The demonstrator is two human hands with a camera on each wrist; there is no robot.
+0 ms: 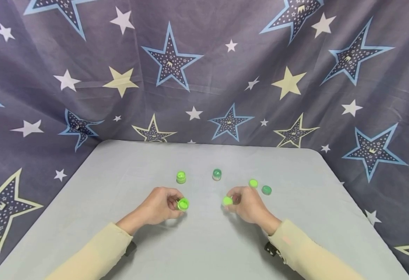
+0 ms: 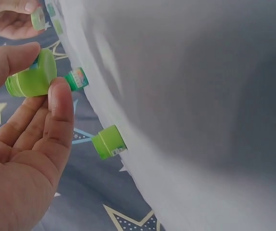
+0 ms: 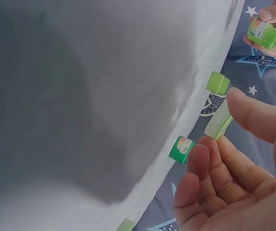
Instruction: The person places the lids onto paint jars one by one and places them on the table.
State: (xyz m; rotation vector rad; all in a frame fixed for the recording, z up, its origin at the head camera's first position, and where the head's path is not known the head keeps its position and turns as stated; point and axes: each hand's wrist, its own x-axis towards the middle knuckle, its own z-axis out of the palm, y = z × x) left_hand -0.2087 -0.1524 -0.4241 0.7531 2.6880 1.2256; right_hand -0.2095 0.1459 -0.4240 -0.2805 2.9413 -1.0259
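My left hand (image 1: pixel 160 205) pinches a light green paint jar (image 1: pixel 183 204) between thumb and fingers. The jar has no lid on it, and its green inside faces the head camera. In the left wrist view its threaded neck shows at the end away from the table. To the right, my right hand (image 1: pixel 248 204) holds a light green lid (image 1: pixel 227 200) by its edge; the right wrist view shows this lid (image 3: pixel 218 120) between thumb and fingertips. The hands are apart, with a gap of table between jar and lid.
Beyond the hands stand another lidless light green jar (image 1: pixel 181 177) and a lidless dark green jar (image 1: pixel 217 174). A light green lid (image 1: pixel 253 183) and a dark green lid (image 1: pixel 266 190) lie past the right hand. Star-patterned cloth (image 1: pixel 204 97) hangs behind the pale table (image 1: pixel 204 249).
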